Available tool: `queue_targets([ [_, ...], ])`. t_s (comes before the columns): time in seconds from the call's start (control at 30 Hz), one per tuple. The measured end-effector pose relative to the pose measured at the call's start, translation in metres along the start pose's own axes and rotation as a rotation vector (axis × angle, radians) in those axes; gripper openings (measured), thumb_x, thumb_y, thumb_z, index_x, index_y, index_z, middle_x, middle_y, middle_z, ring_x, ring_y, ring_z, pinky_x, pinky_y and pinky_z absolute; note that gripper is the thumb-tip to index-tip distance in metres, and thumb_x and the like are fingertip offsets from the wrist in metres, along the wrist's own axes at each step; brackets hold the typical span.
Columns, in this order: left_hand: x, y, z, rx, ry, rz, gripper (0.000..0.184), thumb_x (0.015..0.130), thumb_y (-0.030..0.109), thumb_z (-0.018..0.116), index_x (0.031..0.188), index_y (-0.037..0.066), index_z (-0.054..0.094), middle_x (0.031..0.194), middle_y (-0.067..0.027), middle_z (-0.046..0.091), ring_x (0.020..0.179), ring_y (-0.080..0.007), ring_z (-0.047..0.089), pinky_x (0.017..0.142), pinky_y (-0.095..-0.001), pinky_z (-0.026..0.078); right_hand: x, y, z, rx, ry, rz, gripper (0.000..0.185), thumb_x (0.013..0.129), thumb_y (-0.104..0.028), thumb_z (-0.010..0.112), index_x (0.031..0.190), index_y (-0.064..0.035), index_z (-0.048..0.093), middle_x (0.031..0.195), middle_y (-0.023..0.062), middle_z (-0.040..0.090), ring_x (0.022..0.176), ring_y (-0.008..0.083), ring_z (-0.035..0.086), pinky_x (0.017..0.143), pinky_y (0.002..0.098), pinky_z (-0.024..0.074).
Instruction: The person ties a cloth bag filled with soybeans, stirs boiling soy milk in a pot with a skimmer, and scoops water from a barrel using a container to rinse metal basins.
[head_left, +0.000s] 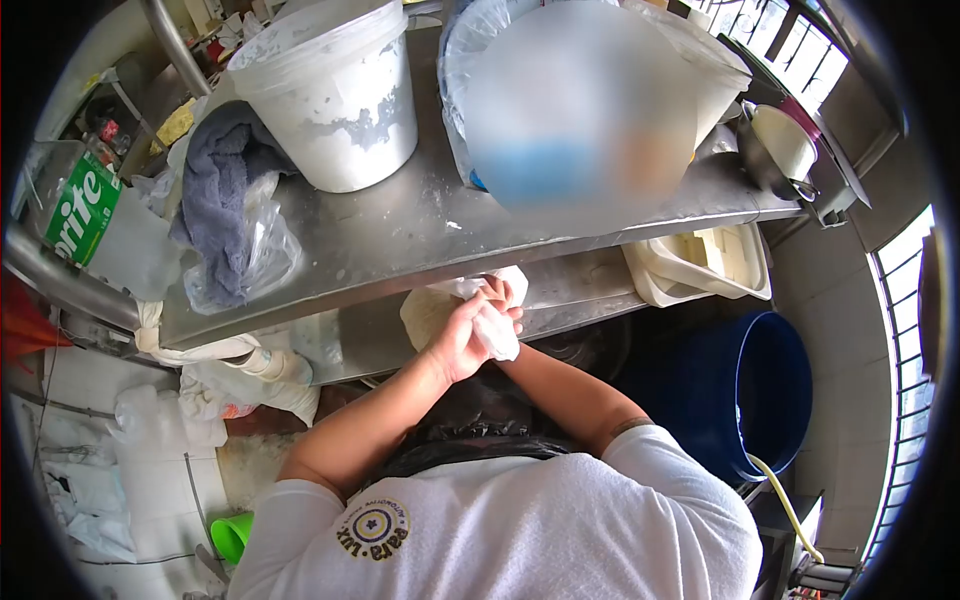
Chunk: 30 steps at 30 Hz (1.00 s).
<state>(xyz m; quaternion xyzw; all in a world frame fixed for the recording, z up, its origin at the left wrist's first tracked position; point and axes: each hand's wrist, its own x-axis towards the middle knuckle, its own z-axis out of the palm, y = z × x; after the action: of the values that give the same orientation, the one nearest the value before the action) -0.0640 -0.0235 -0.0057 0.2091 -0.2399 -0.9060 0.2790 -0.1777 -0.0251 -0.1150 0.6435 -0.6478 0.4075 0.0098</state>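
- Obscured zone: a blurred patch [580, 110] covers the upper middle of the frame; the contents behind it cannot be read.
- Cut-off item: the white bucket [345, 115], upper left, stands on the worktop [400, 228] and runs out of the frame at the top.
- Partly hidden item: a pale bundle [424, 318] sits behind the hands; its contents cannot be made out.
- White material [496, 338]: located at frame centre, in the hands, just below the worktop's front edge; cloth or plastic cannot be determined.
- Left hand [459, 342]: forearm angled up from lower left, wrist bent inward, fingers closed on the white material.
- Right hand [511, 304]: forearm angled in from lower right; mostly covered, so the state of its fingers cannot be told.
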Motion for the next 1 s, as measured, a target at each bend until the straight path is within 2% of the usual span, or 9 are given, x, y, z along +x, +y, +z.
queue_targets([
  [0.13, -0.03, 0.033, 0.036, -0.16, -0.058, -0.179, 0.066, 0.098, 0.051, 0.063, 0.144, 0.005, 0.052, 0.127, -0.018, 0.064, 0.114, -0.0355, 0.064, 0.09, -0.052, 0.056, 0.009, -0.014, -0.003, -0.096, -0.159, -0.009, 0.052, 0.088, -0.041, 0.063, 0.13, -0.0112, 0.06, 0.135, 0.0102, 0.059, 0.136, 0.0342, 0.044, 0.112, 0.0592, 0.0304],
  [0.2, -0.021, 0.042, 0.028, 0.957, -0.217, -0.004, 0.081, 0.094, 0.047, 0.072, 0.154, 0.001, 0.043, 0.144, -0.0222, 0.055, 0.121, -0.0386, 0.064, 0.094, -0.0501, 0.055, 0.021, -0.02, -0.001, -0.152, -0.228, -0.013, 0.05, 0.087, -0.041, 0.063, 0.128, -0.0118, 0.061, 0.132, 0.0096, 0.06, 0.133, 0.0336, 0.046, 0.111, 0.0589, 0.0311],
  [0.23, -0.013, 0.047, 0.021, 1.735, -0.29, 0.488, 0.076, 0.094, 0.03, 0.073, 0.154, -0.004, 0.04, 0.146, -0.0262, 0.053, 0.121, -0.039, 0.065, 0.096, -0.0462, 0.054, 0.027, -0.022, 0.0, -0.172, -0.258, -0.012, 0.049, 0.087, -0.041, 0.063, 0.126, -0.0121, 0.062, 0.131, 0.0092, 0.061, 0.132, 0.0332, 0.047, 0.111, 0.0588, 0.0314],
  [0.43, 0.019, 0.05, -0.021, 2.958, -0.026, 0.199, 0.032, 0.094, 0.017, 0.056, 0.117, 0.0, 0.069, 0.127, -0.0187, 0.068, 0.116, -0.0349, 0.065, 0.092, -0.0492, 0.053, 0.042, -0.031, -0.012, -0.139, -0.344, 0.023, 0.045, 0.083, -0.037, 0.067, 0.122, -0.0137, 0.065, 0.123, 0.0096, 0.065, 0.128, 0.0349, 0.049, 0.11, 0.0563, 0.031],
  [0.6, 0.025, 0.07, -0.037, 2.865, 0.035, 0.027, 0.026, 0.093, 0.018, 0.057, 0.106, 0.004, 0.076, 0.106, -0.017, 0.075, 0.104, -0.0322, 0.07, 0.085, -0.0479, 0.055, 0.036, -0.023, -0.014, -0.148, -0.318, -0.021, 0.04, 0.078, -0.037, 0.072, 0.109, -0.0122, 0.071, 0.116, 0.0091, 0.068, 0.126, 0.0347, 0.053, 0.108, 0.0593, 0.034],
  [0.7, 0.043, 0.08, -0.054, 2.367, -0.071, -0.265, 0.026, 0.093, 0.02, 0.058, 0.107, 0.007, 0.076, 0.083, -0.0175, 0.074, 0.079, -0.0288, 0.074, 0.07, -0.0473, 0.058, 0.028, -0.035, -0.027, -0.05, -0.272, -0.089, 0.069, 0.078, -0.035, 0.074, 0.139, -0.009, 0.056, 0.144, 0.0164, 0.057, 0.144, 0.0381, 0.042, 0.116, 0.066, 0.0307],
  [0.77, 0.027, 0.088, -0.032, 1.398, 0.394, -0.56, 0.029, 0.097, 0.027, 0.06, 0.112, 0.007, 0.074, 0.094, -0.0088, 0.075, 0.093, -0.0289, 0.073, 0.078, -0.0476, 0.059, 0.03, -0.053, -0.056, 0.027, -0.27, -0.108, 0.089, 0.079, -0.026, 0.076, 0.156, -0.0068, 0.035, 0.156, 0.0211, 0.042, 0.147, 0.0407, 0.039, 0.118, 0.0669, 0.0287],
  [0.9, 0.02, 0.072, -0.052, 0.6, 0.298, -0.477, 0.032, 0.098, 0.028, 0.062, 0.12, 0.006, 0.071, 0.105, -0.0078, 0.074, 0.101, -0.0266, 0.071, 0.082, -0.0457, 0.058, 0.031, -0.069, -0.054, 0.69, -0.129, -0.614, 0.064, 0.067, -0.008, 0.085, 0.128, -0.0083, 0.064, 0.132, 0.0187, 0.063, 0.125, 0.0416, 0.058, 0.109, 0.052, 0.0458],
  [1.0, 0.025, 0.052, -0.057, 0.401, 0.155, -0.478, 0.034, 0.098, 0.027, 0.062, 0.123, 0.005, 0.069, 0.107, -0.0078, 0.073, 0.099, -0.0254, 0.07, 0.082, -0.0439, 0.057, 0.016, -0.093, -0.044, 0.775, -0.142, 0.171, 0.047, 0.079, -0.004, 0.071, 0.125, -0.0067, 0.066, 0.121, 0.0186, 0.069, 0.115, 0.039, 0.064, 0.105, 0.0451, 0.0492],
])
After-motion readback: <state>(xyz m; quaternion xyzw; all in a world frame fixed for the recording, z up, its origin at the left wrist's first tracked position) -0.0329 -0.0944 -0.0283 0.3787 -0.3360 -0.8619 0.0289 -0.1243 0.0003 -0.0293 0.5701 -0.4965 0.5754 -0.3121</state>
